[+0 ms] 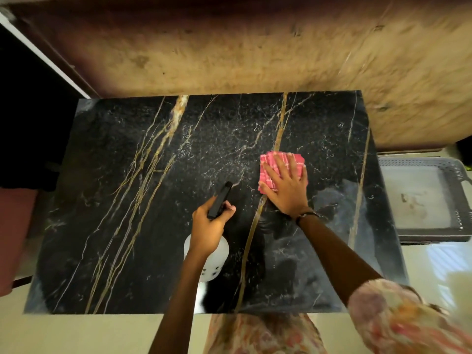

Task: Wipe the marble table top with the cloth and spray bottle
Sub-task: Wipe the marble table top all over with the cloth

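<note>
The black marble table top (127,200) with gold and white veins fills the middle of the view. A folded pink cloth (270,162) lies on it right of centre. My right hand (287,186) presses flat on the cloth, fingers spread. My left hand (208,227) grips the black trigger head of a white spray bottle (217,261), held over the table's near middle with the nozzle pointing away from me. Fine droplets speckle the marble ahead of the nozzle.
A grey perforated plastic tray (454,175) sits on a surface just off the table's right edge. A beige mottled wall (255,52) runs behind the table. Something reddish (12,226) stands at the left edge. Pale floor lies in front.
</note>
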`<act>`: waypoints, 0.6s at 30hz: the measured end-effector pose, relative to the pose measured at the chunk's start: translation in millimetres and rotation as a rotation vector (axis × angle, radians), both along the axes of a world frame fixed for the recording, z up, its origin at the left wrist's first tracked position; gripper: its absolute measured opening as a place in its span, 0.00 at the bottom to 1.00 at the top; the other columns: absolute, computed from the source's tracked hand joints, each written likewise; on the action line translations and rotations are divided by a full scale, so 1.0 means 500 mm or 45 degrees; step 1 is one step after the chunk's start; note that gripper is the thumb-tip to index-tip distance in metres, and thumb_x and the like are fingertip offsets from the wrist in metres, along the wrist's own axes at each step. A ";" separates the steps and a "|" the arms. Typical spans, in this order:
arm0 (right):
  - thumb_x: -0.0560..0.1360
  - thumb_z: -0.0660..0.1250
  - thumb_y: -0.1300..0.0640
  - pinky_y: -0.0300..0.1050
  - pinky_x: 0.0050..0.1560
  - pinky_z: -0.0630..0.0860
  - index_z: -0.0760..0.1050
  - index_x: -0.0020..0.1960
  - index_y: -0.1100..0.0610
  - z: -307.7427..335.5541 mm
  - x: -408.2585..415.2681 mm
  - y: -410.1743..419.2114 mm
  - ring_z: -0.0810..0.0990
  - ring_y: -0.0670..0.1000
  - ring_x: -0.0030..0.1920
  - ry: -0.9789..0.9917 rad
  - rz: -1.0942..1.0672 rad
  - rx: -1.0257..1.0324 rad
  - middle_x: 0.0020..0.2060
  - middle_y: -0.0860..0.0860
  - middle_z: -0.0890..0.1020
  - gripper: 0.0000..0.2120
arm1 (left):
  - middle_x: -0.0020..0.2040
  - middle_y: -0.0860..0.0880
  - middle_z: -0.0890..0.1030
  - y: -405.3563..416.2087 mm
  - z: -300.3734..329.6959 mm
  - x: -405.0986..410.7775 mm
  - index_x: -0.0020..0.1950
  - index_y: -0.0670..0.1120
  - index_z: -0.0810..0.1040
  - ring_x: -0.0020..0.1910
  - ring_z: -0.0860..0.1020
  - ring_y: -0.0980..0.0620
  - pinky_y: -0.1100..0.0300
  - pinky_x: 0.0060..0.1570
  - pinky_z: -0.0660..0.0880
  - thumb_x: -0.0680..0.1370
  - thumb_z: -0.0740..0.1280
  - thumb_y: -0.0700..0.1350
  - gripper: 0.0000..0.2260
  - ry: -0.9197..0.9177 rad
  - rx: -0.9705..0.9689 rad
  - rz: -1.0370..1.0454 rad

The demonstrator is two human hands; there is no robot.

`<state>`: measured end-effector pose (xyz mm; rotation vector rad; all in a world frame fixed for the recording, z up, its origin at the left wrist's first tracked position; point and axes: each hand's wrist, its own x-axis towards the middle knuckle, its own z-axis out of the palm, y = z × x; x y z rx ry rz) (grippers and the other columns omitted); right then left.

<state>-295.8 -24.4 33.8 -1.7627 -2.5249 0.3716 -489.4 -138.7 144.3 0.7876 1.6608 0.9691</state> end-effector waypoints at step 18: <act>0.75 0.44 0.30 0.72 0.70 0.48 0.54 0.75 0.41 0.001 0.105 -0.082 0.51 0.61 0.76 -0.015 -0.094 0.021 0.77 0.50 0.55 0.31 | 0.22 0.58 0.74 -0.075 -0.010 0.036 0.37 0.48 0.77 0.20 0.70 0.61 0.60 0.29 0.62 0.74 0.69 0.36 0.09 0.003 0.056 -0.075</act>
